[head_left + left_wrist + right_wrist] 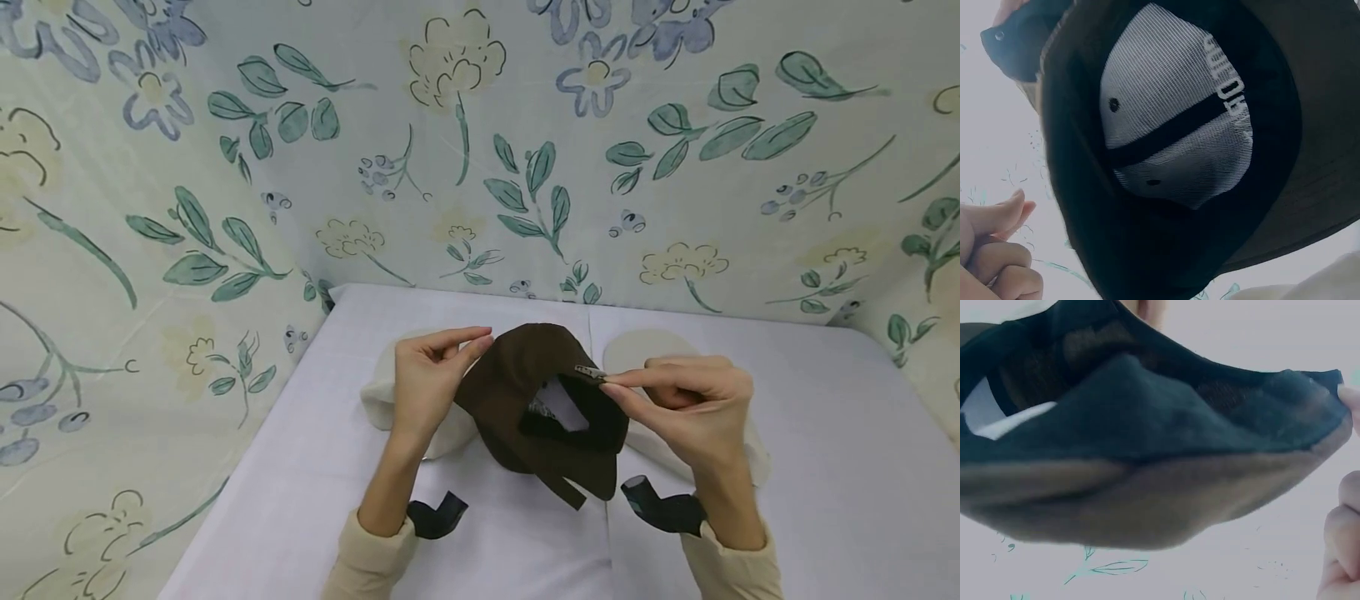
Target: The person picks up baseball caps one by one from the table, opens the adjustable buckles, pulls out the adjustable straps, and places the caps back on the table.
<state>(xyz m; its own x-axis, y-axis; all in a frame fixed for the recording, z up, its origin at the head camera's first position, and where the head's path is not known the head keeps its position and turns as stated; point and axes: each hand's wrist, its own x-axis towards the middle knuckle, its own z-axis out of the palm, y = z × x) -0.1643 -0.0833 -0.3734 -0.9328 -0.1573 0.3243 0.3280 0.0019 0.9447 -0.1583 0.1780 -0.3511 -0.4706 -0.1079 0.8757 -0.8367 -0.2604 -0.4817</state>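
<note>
A dark brown cap (517,367) is held up above the table, with its opening turned toward me. My right hand (697,408) pinches the cap's edge beside a small silver metal buckle (588,372). Near the cap's left side is my left hand (427,375), thumb and index tips close together and the other fingers curled. The left wrist view shows a gap between that hand (1000,250) and the cap, and I see nothing between its fingertips. White lining and pale lettering (1229,81) show inside. A loose strap (562,490) hangs from the cap's lower edge.
Behind the left hand lies a pale beige fabric item (378,396), partly hidden. Another pale one (648,343) lies behind the right hand. Both are on a white-covered table (300,467) that meets floral cloth walls (525,217) at the back and sides.
</note>
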